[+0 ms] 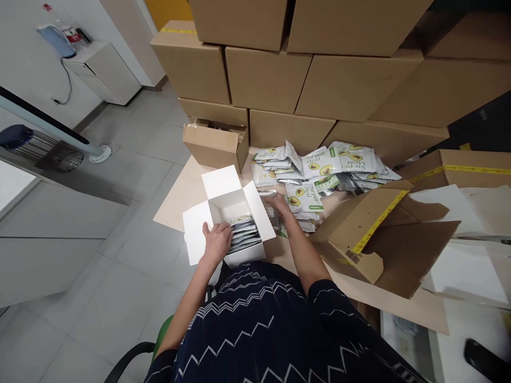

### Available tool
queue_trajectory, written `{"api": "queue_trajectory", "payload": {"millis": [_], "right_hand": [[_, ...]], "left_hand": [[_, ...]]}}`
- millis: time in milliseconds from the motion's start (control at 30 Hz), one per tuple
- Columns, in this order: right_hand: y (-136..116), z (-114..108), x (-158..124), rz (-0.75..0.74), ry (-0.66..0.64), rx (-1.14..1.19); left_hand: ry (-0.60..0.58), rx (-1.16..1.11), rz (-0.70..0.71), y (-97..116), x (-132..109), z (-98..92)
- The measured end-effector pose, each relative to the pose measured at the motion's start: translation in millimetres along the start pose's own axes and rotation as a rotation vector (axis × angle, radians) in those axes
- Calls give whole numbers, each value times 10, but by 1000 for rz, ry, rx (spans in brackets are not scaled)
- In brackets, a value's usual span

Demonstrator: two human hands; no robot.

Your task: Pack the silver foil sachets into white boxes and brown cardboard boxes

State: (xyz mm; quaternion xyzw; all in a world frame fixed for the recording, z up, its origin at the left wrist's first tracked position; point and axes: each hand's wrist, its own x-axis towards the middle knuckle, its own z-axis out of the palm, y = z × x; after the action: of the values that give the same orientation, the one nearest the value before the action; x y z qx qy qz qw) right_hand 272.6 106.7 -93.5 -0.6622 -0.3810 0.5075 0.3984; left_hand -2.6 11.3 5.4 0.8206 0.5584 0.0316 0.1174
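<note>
An open white box [244, 257] stands at the table's near edge with its flaps spread. Several packets [244, 234] are lined up on edge in its near part; the far part of its inside is bare. My left hand [218, 242] reaches over the box's left side, fingers spread and resting against the packets. Just right of the box, my right hand [279, 205] is closed at the edge of a silvery packet [268, 194]. White packets with avocado pictures [302, 197] lie in loose piles beyond and beside that hand.
Brown cartons [267, 80] are stacked behind the table. A small open carton [213, 142] stands at the back left. An opened carton with yellow tape [343, 234] lies tilted on the right, near white sheets [467, 266]. A dark phone [487, 361] is at the lower right.
</note>
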Motion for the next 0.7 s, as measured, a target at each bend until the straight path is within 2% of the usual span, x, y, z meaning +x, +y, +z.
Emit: {"api": "queue_trajectory", "payload": {"millis": [100,167,300,367,433,467,533,600,633,700], "right_hand": [[-23,-192,-167,-61,21,24],[-70,-296,-278,-111,-14,-48],[-221,-433,-470,-166,-161,-386],[-325,-480,-537,-187,-171,-536],[-462,-521,-582,-236,-74,-587],[-546,-540,-601,-276,21,-560],[-750,-576,-643,-391,242,-407],[-994,-601,-709,-525,408,-205],[-1122,-603,-756,-590,434,-119],[-1363,-569,-869,-696,346,-20]], "left_hand": [[11,-1,8,-10,3,15],[11,0,12,-11,7,19],[16,-11,13,-2,9,15],[18,-18,11,7,6,8],[17,-24,9,17,2,-1],[14,-28,7,22,0,-6],[6,-38,2,30,-4,-16],[-2,-49,-2,35,-6,-23],[-7,-53,-3,35,-7,-24],[-12,-57,-3,34,-6,-24]]}}
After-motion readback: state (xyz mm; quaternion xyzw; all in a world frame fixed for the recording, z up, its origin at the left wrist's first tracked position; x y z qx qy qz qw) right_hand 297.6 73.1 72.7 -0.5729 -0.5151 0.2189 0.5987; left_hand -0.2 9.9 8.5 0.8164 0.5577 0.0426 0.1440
